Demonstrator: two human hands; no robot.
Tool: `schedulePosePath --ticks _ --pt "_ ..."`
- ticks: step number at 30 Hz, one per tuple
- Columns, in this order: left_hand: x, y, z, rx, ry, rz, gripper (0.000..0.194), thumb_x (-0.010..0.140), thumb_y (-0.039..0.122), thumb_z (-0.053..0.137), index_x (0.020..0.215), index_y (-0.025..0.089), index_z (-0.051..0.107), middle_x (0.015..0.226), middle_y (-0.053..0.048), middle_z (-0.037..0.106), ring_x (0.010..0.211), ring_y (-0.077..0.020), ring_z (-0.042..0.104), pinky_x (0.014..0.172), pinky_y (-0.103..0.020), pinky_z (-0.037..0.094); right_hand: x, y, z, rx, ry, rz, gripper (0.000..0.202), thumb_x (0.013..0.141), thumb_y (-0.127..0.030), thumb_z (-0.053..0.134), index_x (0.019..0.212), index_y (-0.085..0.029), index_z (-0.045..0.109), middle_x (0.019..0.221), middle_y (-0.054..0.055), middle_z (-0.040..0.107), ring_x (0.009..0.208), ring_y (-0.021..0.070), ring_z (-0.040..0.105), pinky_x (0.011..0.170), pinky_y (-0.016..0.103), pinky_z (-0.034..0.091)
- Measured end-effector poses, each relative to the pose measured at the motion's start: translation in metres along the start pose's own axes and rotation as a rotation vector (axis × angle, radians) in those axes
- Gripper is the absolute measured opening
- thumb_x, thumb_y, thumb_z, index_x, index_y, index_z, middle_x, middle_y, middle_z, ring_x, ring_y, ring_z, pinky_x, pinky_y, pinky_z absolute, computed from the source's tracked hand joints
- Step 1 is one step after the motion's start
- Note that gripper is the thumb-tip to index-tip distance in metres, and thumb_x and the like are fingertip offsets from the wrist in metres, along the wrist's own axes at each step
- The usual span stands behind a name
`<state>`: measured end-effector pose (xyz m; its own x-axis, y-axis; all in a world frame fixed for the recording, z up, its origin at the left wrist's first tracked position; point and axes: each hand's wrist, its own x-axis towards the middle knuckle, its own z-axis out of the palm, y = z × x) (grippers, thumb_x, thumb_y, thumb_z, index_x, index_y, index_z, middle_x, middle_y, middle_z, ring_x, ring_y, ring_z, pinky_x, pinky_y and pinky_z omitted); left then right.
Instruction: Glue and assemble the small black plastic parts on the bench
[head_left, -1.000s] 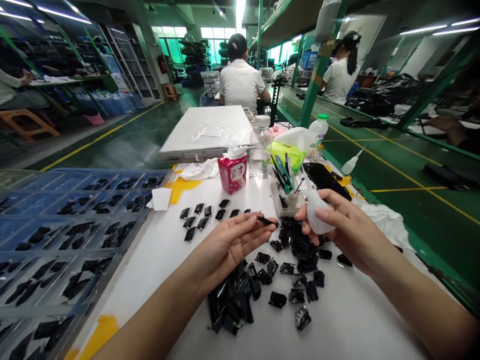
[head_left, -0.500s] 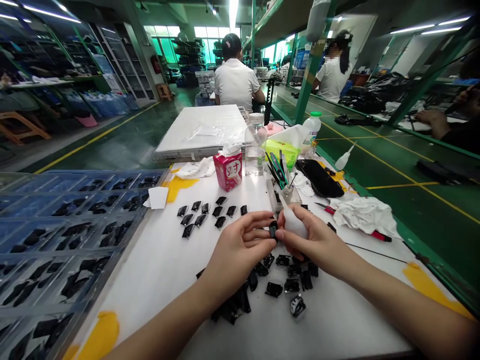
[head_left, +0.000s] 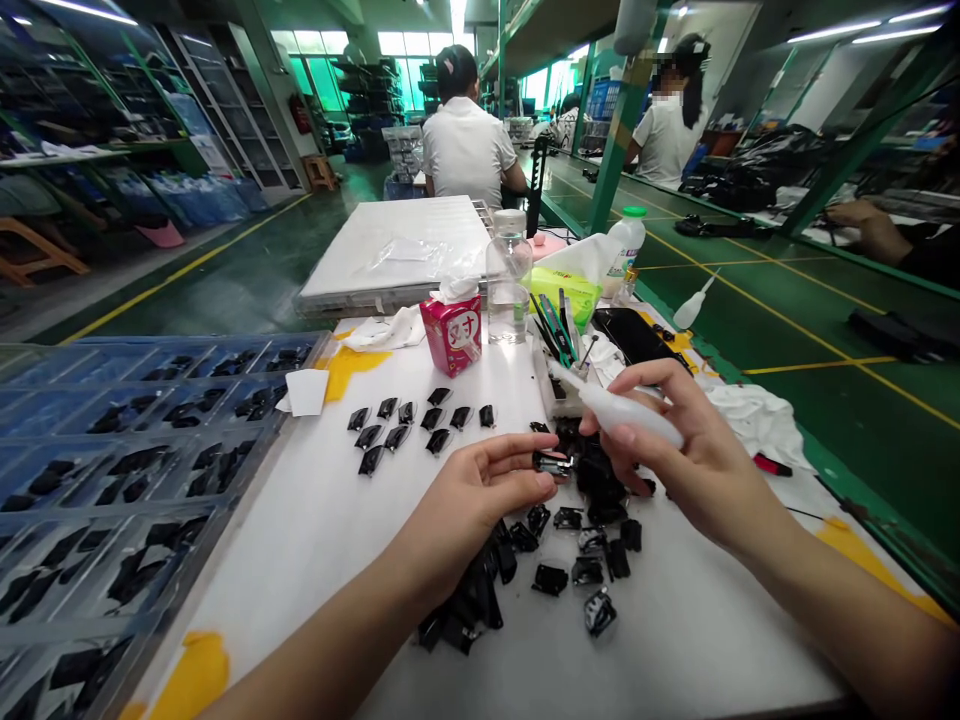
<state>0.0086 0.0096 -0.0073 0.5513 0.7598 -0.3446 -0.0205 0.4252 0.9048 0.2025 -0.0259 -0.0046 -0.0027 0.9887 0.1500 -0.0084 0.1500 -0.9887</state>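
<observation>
Nearest: loose black parts [head_left: 550, 579] on a white tabletop [head_left: 300, 560]. Above them, left hand [head_left: 487, 487] pinches a small black piece [head_left: 553, 463] at its fingertips. Right hand [head_left: 679, 435], fingers wrapped round a squeeze bottle [head_left: 634, 414], has just drawn off; only the left now steadies the piece. Beyond: red box [head_left: 453, 338].
</observation>
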Motion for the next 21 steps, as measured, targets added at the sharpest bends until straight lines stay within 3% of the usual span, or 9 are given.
schedulePosePath --ticks 5,10,17,21 --pt "-0.008 0.003 0.007 0.116 0.044 0.031 0.026 0.08 0.023 0.073 0.105 0.019 0.069 0.086 -0.002 0.07 0.084 -0.0142 0.064 0.079 -0.023 0.048 -0.005 -0.004 -0.003 0.085 0.169 -0.115 0.017 0.081 -0.042 0.07 0.085 -0.029 0.061 0.054 -0.006 0.043 0.043 0.01 0.034 0.04 0.026 0.021" --pt "-0.013 0.001 0.015 0.163 0.046 0.084 0.021 0.079 0.02 0.071 0.1 0.018 0.069 0.075 -0.001 0.07 0.075 -0.0151 0.065 0.069 -0.023 0.05 -0.009 -0.004 -0.007 0.059 0.138 -0.11 0.028 0.079 -0.055 0.067 0.073 -0.027 0.07 0.046 -0.001 0.048 0.035 0.0125 0.04 0.032 0.029 0.023" --pt "-0.012 -0.002 0.015 0.214 0.031 0.124 0.022 0.081 0.023 0.07 0.102 0.019 0.069 0.083 -0.004 0.074 0.081 -0.0202 0.07 0.073 -0.026 0.053 -0.008 0.0 -0.01 0.0 0.023 -0.11 0.026 0.085 -0.05 0.061 0.076 -0.027 0.071 0.043 0.0 0.05 0.031 0.0122 0.041 0.028 0.027 0.017" --pt "-0.012 -0.002 0.015 0.237 0.044 0.142 0.02 0.081 0.022 0.069 0.101 0.018 0.07 0.08 -0.004 0.073 0.076 -0.0195 0.069 0.068 -0.026 0.053 -0.009 -0.001 -0.007 -0.045 0.076 -0.066 0.03 0.084 -0.054 0.061 0.073 -0.027 0.069 0.043 -0.001 0.049 0.033 0.0124 0.04 0.031 0.029 0.02"
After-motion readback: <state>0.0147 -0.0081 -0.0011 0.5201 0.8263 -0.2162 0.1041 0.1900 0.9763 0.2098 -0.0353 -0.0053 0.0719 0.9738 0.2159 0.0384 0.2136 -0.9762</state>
